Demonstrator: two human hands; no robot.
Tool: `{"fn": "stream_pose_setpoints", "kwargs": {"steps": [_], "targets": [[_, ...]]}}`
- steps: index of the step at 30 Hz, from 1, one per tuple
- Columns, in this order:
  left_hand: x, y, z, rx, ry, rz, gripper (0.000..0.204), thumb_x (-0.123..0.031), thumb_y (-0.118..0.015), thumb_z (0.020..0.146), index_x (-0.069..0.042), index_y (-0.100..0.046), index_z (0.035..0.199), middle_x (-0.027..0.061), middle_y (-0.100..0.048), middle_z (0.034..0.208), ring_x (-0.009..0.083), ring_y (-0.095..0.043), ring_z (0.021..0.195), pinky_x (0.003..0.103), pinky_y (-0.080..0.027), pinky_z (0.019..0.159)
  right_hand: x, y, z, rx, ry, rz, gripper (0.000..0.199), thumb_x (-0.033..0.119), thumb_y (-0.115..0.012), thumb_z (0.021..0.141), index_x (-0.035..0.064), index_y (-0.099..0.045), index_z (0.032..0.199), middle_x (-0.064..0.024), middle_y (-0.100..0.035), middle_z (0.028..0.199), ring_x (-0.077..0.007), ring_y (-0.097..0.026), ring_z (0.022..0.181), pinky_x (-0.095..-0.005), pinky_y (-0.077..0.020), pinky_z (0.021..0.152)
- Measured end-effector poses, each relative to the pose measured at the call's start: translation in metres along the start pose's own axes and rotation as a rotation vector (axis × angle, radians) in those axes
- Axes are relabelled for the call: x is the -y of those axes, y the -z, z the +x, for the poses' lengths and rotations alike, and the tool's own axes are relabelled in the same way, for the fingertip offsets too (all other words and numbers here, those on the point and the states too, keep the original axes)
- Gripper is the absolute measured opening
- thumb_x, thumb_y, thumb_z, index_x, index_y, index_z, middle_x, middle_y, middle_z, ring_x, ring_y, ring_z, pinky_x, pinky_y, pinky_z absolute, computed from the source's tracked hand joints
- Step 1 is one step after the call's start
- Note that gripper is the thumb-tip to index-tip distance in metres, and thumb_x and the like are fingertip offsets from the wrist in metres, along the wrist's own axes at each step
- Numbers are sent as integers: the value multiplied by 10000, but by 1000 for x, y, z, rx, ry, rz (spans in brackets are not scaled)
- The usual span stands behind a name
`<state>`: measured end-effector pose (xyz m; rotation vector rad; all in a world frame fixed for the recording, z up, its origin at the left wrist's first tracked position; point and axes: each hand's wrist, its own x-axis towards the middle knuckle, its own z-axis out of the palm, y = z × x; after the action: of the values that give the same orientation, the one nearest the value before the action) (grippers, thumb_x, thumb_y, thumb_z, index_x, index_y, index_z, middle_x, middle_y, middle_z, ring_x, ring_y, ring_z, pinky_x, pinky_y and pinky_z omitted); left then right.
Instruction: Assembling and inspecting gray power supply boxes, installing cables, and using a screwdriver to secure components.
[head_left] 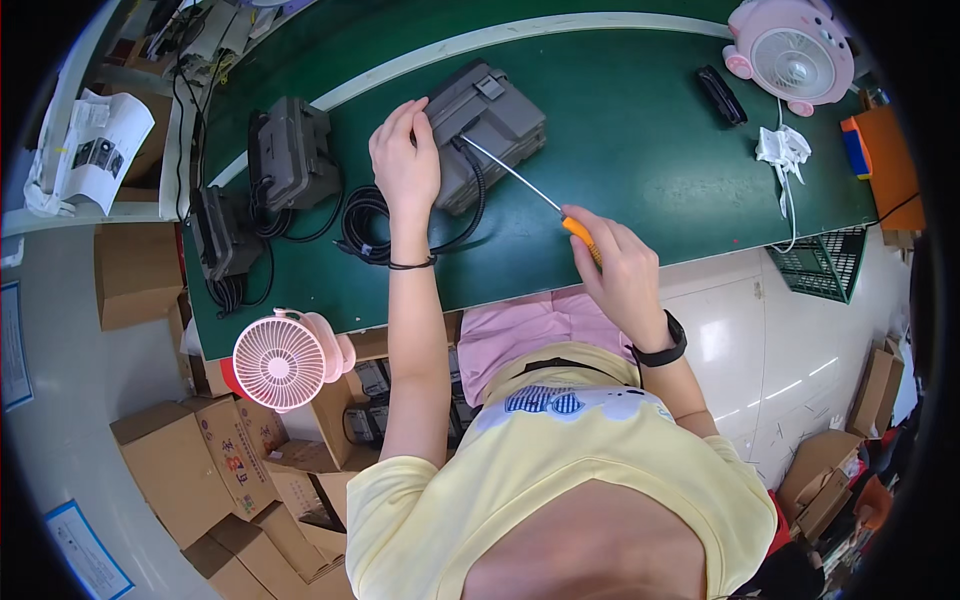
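A grey plastic case [503, 112] with a latch lies on the green bench in front of me. My left hand [405, 155] rests along its left side, fingers stretched toward the far edge. In my right hand [622, 270] is a long screwdriver [515, 175] with an orange handle, my fingers closed round the handle. The screwdriver's tip meets the case near the spot where a black cable comes out; whether it sits in a screw is too small to tell. That black cable [365, 222] lies coiled beside my left wrist.
Two similar grey cases [295, 150] [222, 235] with coiled cables stand at the left. A pink clip fan [282, 360] sits at the near left edge. Another pink fan [795, 62], a black case [722, 95] and a white cord bundle [784, 150] lie at the right. Cardboard boxes [185, 455] crowd the floor.
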<state>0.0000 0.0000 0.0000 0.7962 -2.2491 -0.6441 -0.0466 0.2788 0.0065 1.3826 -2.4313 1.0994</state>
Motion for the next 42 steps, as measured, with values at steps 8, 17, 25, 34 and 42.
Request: {"fn": "stream_pose_setpoints", "kwargs": {"steps": [8,17,25,34,42], "targets": [[-3,-6,-5,-23,12,36,299,-252,-511,990,-112,-715,1158,89,-656,1238,335,-531,1189,425,-419,1040,-2,-4,-4,-90,31,-58,347,55,-686,846,110,-649,1186,-78,-697,923,-236,-651,720,-332,-540,640],[-1,-1,-5,-43,-49,55,292,-242,-519,991,-119,-716,1167,84,-653,1247,334,-536,1180,430,-416,1040,-2,-9,-8,270,-550,794,352,143,-574,989,74,-586,1333,-52,-678,894,-95,-528,595,-244,-445,501],[-9,0,-11,-103,-28,115,283,-243,-517,994,-127,-718,1157,73,-649,1254,315,-532,1188,422,-453,998,-10,1,-3,377,-795,1302,383,176,-535,1019,64,-545,1385,-11,-613,879,-33,-398,579,-172,-306,461],[-18,-1,-17,-149,18,140,314,-250,-470,1011,-122,-705,1175,81,-653,1260,309,-544,1192,405,-397,1052,14,2,-8,108,-172,410,342,94,-606,949,60,-597,1289,-182,-692,924,-317,-682,742,-353,-549,653],[-17,0,-18,-158,3,139,315,-254,-468,1013,-125,-704,1177,79,-649,1264,307,-537,1197,410,-396,1053,21,4,-7,103,-29,56,395,80,-655,900,90,-587,1289,-118,-631,817,-287,-650,643,-376,-540,564]]}}
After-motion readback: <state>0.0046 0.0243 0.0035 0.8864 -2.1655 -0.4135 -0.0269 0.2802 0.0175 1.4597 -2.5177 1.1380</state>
